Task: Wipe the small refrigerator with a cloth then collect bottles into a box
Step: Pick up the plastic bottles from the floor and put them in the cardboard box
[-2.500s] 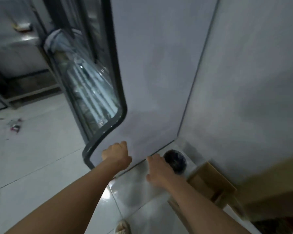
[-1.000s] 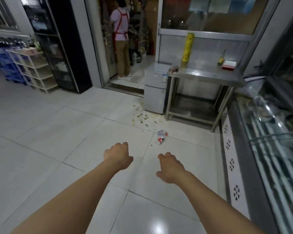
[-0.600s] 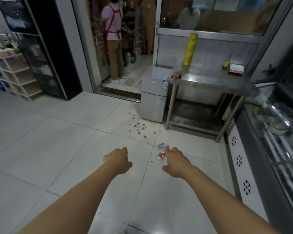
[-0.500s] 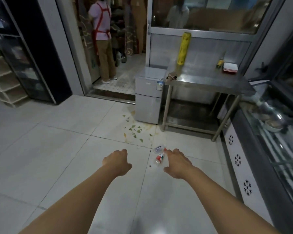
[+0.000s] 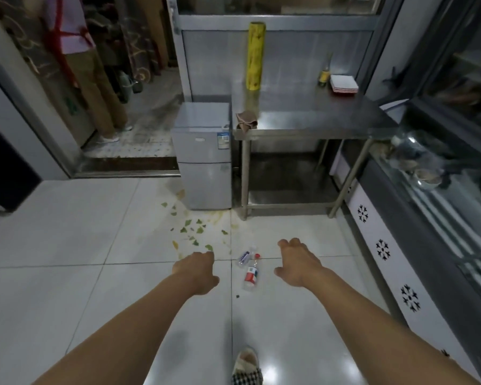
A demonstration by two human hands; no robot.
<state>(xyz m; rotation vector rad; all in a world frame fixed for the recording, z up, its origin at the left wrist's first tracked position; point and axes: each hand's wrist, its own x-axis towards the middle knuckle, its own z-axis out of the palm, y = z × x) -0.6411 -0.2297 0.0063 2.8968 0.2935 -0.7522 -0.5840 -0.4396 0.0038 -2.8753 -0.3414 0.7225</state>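
Observation:
A small silver refrigerator (image 5: 204, 157) stands on the floor ahead, left of a steel table (image 5: 311, 118). A brown cloth (image 5: 245, 120) lies crumpled on the table's front left corner. Two plastic bottles lie on the white tiles: one with a red label and red cap (image 5: 251, 273), one with a blue label (image 5: 245, 257) just behind it. My left hand (image 5: 197, 270) and my right hand (image 5: 297, 262) are stretched out in front of me on either side of the bottles, fingers loosely curled, holding nothing. No box is in view.
Green leaf scraps and a yellowish spill (image 5: 192, 232) litter the floor before the refrigerator. A glass display counter (image 5: 428, 207) runs along the right. A person in a red apron (image 5: 86, 73) stands in the doorway. A yellow roll (image 5: 254, 55) and plates (image 5: 343, 83) stand on the table.
I have turned away from the wall and display case and walked toward the refrigerator and bottles; they are closer now. Both hands stay held out and empty.

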